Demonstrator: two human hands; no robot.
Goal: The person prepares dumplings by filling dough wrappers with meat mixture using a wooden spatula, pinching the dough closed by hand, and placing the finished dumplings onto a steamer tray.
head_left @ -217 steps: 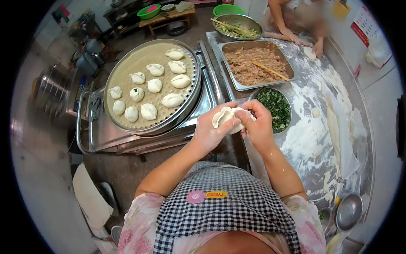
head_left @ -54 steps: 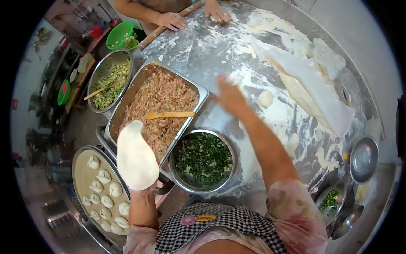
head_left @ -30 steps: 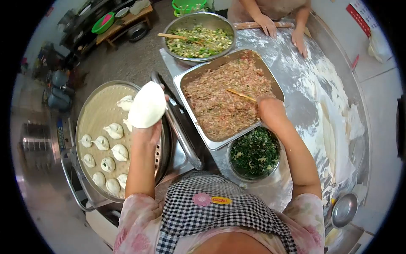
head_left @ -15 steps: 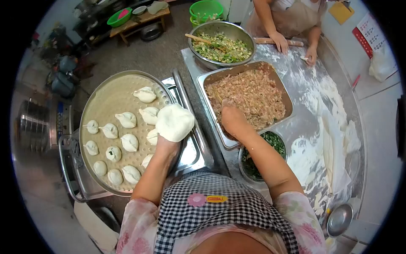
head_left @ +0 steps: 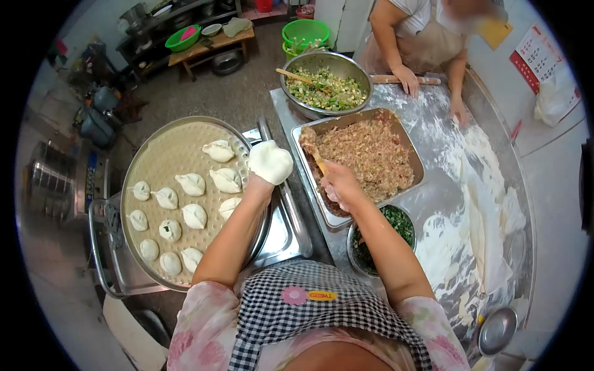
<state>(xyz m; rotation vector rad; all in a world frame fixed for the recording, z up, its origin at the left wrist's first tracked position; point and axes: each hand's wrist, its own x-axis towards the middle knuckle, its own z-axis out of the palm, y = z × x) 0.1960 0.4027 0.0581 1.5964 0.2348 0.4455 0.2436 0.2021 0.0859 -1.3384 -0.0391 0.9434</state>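
Observation:
A round, white dough wrapper point(head_left: 271, 162) lies over my left hand point(head_left: 259, 187), covering the palm and most of the fingers. This hand is over the right edge of the steamer tray point(head_left: 162, 133), which carries several shaped buns point(head_left: 194, 216). My right hand point(head_left: 342, 187) is closed around a wooden spatula point(head_left: 320, 161). The spatula's far end, coated with meat filling, is at the left side of the rectangular metal pan point(head_left: 422, 167). Minced meat filling point(head_left: 371, 151) fills most of that pan.
Behind the pan stands a steel bowl point(head_left: 366, 104) of chopped vegetables with a wooden utensil. A bowl of chopped greens point(head_left: 399, 226) sits beneath my right forearm. Across the floured table point(head_left: 442, 185), a co-worker's hand point(head_left: 406, 80) rests on a rolling pin point(head_left: 427, 80).
My right hand has drawn back from the filling, bringing the spatula into view with meat on its end. My left hand has shifted slightly right with the wrapper. The co-worker's other hand has lowered.

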